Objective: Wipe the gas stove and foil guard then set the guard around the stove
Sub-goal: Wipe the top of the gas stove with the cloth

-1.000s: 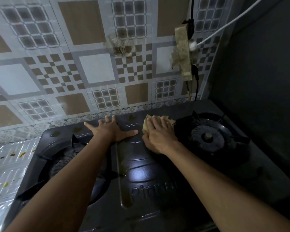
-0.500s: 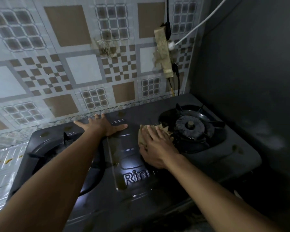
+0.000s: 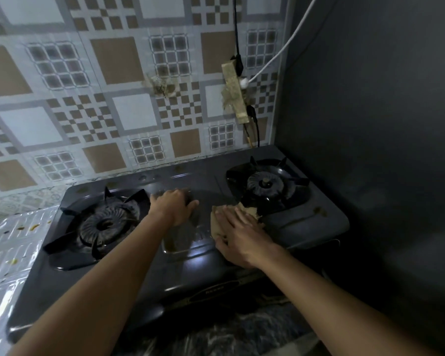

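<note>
A dark two-burner gas stove (image 3: pixel 303 222) fills the middle of the head view. My right hand (image 3: pixel 239 235) lies flat on a tan cloth (image 3: pixel 249 210), pressing it onto the stove's centre panel just left of the right burner (image 3: pixel 266 185). My left hand (image 3: pixel 174 205) rests palm down on the centre panel, fingers curled toward the back, beside the left burner (image 3: pixel 106 223). The shiny foil guard (image 3: pixel 8 247) lies flat to the left of the stove, with yellow food spots on it.
A patterned tile wall (image 3: pixel 129 109) rises right behind the stove. A taped power strip (image 3: pixel 235 93) with black and white cables hangs on it above the right burner. A dark grey wall (image 3: pixel 375 140) closes in the right side.
My right hand has dragged the cloth toward me and slightly right along the centre panel. My left hand has pulled back a little and curled its fingers. The camera now looks from further back.
</note>
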### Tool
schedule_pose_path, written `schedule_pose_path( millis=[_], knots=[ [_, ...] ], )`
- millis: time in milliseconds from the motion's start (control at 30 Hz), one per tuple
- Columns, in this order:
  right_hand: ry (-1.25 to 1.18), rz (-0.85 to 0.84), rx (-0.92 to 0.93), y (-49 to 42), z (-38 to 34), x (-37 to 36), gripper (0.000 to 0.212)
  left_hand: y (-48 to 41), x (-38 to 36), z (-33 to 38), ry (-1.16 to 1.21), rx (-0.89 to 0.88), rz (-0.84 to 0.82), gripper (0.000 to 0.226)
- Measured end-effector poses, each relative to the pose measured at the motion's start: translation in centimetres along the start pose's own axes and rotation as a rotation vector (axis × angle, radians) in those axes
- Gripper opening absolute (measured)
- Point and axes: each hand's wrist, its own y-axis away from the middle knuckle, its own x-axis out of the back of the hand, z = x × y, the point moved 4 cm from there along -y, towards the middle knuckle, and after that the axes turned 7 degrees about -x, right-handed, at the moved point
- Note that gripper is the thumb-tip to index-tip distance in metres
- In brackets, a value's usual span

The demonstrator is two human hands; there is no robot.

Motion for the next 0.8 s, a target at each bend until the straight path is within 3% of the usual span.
schedule_pose_path(
  millis=[133,333,800],
  knots=[
    [0.026,-0.018,0.057,2.4,1.5,0.5,0.076,1.6,-1.6,3.3,0.001,-0.048,0.004,0.040],
    [0.036,-0.027,0.115,4.3,4.1,1.0,0.072,2.6,-4.0,5.8,-0.067,0.044,-0.102,0.061],
    [0.045,0.077,0.028,6.4,15.2,2.3,0.074,2.8,-3.8,6.4,-0.100,0.080,-0.171,0.066]
  ],
)
